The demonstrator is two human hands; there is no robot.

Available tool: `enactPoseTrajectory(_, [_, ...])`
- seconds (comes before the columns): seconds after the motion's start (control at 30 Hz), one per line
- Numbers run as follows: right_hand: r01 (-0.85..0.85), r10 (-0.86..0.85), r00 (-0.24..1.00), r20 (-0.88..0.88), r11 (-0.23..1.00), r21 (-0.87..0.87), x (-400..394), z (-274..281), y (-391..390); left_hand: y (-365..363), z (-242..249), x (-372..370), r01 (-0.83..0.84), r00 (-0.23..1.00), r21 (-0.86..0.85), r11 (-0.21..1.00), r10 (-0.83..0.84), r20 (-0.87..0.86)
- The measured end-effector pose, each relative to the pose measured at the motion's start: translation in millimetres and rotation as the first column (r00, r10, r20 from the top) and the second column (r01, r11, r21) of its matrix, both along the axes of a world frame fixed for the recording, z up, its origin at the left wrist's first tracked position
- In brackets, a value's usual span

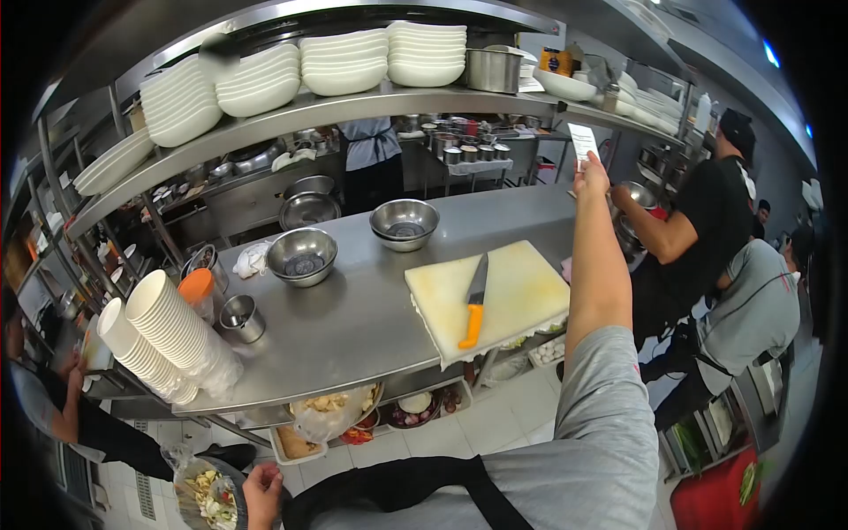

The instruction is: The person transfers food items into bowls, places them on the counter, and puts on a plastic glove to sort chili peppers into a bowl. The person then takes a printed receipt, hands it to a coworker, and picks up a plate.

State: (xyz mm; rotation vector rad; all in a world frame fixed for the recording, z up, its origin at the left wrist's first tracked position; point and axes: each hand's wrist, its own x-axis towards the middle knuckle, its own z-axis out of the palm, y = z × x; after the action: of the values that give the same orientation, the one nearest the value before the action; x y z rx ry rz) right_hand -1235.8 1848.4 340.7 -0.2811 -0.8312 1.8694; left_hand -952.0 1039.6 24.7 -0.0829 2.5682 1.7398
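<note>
My right hand [592, 175] is raised at the end of my outstretched arm, pinching a white printed paper slip [582, 143] near the upper shelf's edge. Low in the view, my left hand [262, 495] hangs beside a bin of food scraps [210, 499]; its fingers are curled, and what they hold, if anything, is hidden. A knife with an orange handle [472, 325] lies on the pale cutting board [530, 287] on the steel counter [353, 327]. Steel bowls [302, 256] [405, 223] stand behind the board's left side.
Stacked paper cups [168, 318] and a steel cup [242, 318] stand at the counter's left. White dishes [427, 55] fill the shelf above. Co-workers stand at right [729, 203], at far left and behind the counter. Food containers [424, 406] sit beneath.
</note>
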Motion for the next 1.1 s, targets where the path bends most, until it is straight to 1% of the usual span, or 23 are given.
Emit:
enactPoseTrajectory(0.17, [0.043,-0.043,0.998,-0.041,0.999,0.011,-62,15,57,30,21,-14,-0.135,0.990,-0.008,0.991,0.134,-0.033])
enactPoseTrajectory(0.2, [0.032,-0.034,0.999,0.018,0.997,0.077,-66,16,69,33,18,-18,-0.167,0.984,0.005,0.986,0.167,-0.063])
enactPoseTrajectory(0.23, [0.048,-0.083,0.985,0.153,0.974,0.223,-81,16,77,34,13,-19,-0.213,0.973,0.022,0.977,0.214,-0.087])
enactPoseTrajectory(0.27, [0.045,-0.468,0.759,0.453,0.731,0.681,-88,14,90,28,7,-22,-0.193,0.975,-0.080,0.978,0.182,-0.131])
enactPoseTrajectory(0.3, [-0.261,-0.921,0.208,0.328,0.271,0.927,-80,21,91,27,7,-25,-0.195,0.972,-0.158,0.968,0.169,-0.165])
enactPoseTrajectory(0.33, [-0.371,-0.995,-0.003,0.102,0.095,0.924,-70,21,92,35,26,-25,-0.206,0.975,-0.214,0.955,0.182,-0.128])
enactPoseTrajectory(0.37, [-0.305,-0.998,-0.062,-0.033,-0.013,0.952,-56,25,91,37,35,-25,-0.239,0.969,-0.229,0.944,0.216,-0.124])
enactPoseTrajectory(0.4, [-0.001,-0.945,-0.303,0.121,0.127,0.992,-50,42,42,39,47,-24,-0.276,0.960,-0.291,0.916,0.250,-0.125])
enactPoseTrajectory(0.43, [0.429,-0.982,0.054,0.183,0.188,0.883,-54,53,42,31,43,-24,-0.292,0.954,-0.280,0.914,0.258,-0.152])
enactPoseTrajectory(0.47, [0.716,-0.909,0.398,0.122,0.391,0.578,-63,69,45,24,46,-22,-0.300,0.953,-0.247,0.921,0.276,-0.127])
enactPoseTrajectory(0.5, [0.680,-0.945,0.326,0.020,0.249,0.690,-64,93,29,18,52,-21,-0.298,0.953,-0.309,0.903,0.265,-0.144])
enactPoseTrajectory(0.53, [0.685,-0.917,0.370,-0.149,0.161,0.711,-57,118,-6,11,51,-20,-0.335,0.941,-0.290,0.897,0.305,-0.145])
enactPoseTrajectory(0.57, [0.696,-0.811,0.490,-0.321,0.141,0.704,-49,142,-66,3,52,-22,-0.360,0.930,-0.323,0.875,0.308,-0.201])
enactPoseTrajectory(0.63, [0.650,-0.414,0.733,-0.540,0.189,0.736,-17,179,-200,-15,53,-25,-0.400,0.916,-0.347,0.848,0.352,-0.196])
enactPoseTrajectory(0.67, [0.594,-0.174,0.804,-0.568,0.204,0.778,-1,190,-271,-27,49,-28,-0.409,0.911,-0.309,0.858,0.364,-0.195])
enactPoseTrajectory(0.77, [0.435,0.405,0.818,-0.408,0.027,0.900,25,204,-470,-63,40,-25,-0.443,0.888,-0.228,0.867,0.388,-0.248])
enactPoseTrajectory(0.83, [0.369,0.559,0.796,-0.233,-0.144,0.918,9,206,-584,-91,28,-16,-0.477,0.874,-0.217,0.852,0.434,-0.219])
enactPoseTrajectory(0.87, [0.411,0.531,0.817,-0.227,-0.259,0.874,3,206,-640,-106,20,-11,-0.499,0.863,-0.215,0.840,0.456,-0.219])
enactPoseTrajectory(0.93, [0.352,0.534,0.837,-0.121,-0.355,0.866,-43,207,-738,-136,11,7,-0.556,0.827,-0.225,0.800,0.506,-0.244])
enactPoseTrajectory(0.97, [0.290,0.538,0.837,-0.098,-0.283,0.914,-67,202,-781,-151,8,18,-0.584,0.808,-0.239,0.776,0.524,-0.271])
enactPoseTrajectory(1.0, [0.484,0.436,0.833,-0.340,-0.277,0.830,-106,204,-814,-165,7,30,-0.609,0.789,-0.254,0.752,0.538,-0.297])
enactPoseTrajectory(1.07, [0.597,0.255,0.802,-0.541,-0.293,0.747,-181,195,-858,-180,16,59,-0.715,0.699,-0.252,0.652,0.676,-0.235])
enactPoseTrajectory(1.1, [0.425,0.229,0.903,-0.362,-0.369,0.826,-181,199,-869,-187,19,71,-0.756,0.652,-0.256,0.603,0.730,-0.205])
